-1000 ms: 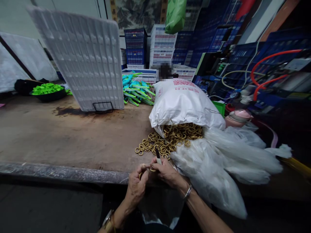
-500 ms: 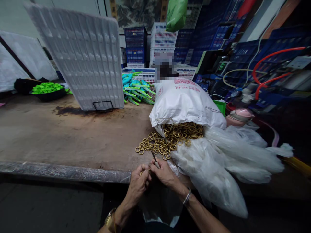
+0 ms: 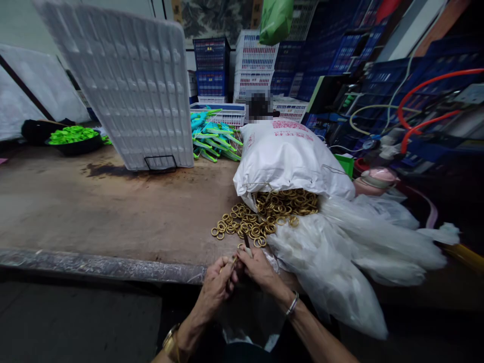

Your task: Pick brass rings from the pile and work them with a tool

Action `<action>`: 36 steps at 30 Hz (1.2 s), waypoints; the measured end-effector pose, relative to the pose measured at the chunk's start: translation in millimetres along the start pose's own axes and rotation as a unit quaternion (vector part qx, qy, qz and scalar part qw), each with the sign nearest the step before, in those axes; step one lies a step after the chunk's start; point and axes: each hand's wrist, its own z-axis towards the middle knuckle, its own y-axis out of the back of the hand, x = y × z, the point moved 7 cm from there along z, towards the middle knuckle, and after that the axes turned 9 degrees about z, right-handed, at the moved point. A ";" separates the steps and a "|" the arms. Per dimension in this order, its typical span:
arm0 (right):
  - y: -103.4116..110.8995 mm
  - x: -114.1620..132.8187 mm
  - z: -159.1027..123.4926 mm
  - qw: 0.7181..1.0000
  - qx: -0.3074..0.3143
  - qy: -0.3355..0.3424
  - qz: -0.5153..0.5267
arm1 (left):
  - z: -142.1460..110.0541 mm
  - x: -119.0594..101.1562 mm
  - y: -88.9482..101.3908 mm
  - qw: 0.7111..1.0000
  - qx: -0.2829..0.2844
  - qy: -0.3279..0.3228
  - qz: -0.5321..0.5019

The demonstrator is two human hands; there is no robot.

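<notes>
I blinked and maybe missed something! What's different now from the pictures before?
The thin, dark-tipped tool in the right hand leaned left just before; now its tip has swung back, more upright. I can't see anything newly taken or let go. The left hand still works close beside it, and the white sack and spilled gold rings stayed put.

Rings (image 3: 247, 222) before sack (image 3: 295, 156), plastic bags (image 3: 340, 252) right, tray (image 3: 128, 91) left
</notes>
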 end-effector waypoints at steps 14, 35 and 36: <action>-7.3 -0.6 -21.2 0.912 0.032 0.111 -0.395 | -0.4 -3.7 5.1 0.999 -0.054 0.003 0.002; 21.7 5.0 4.7 0.871 -0.120 0.050 -0.474 | -14.4 -5.2 9.4 0.974 0.011 0.013 -0.224; 20.4 5.2 6.5 0.866 -0.117 0.047 -0.484 | -13.4 -2.8 10.4 0.971 0.011 0.019 -0.237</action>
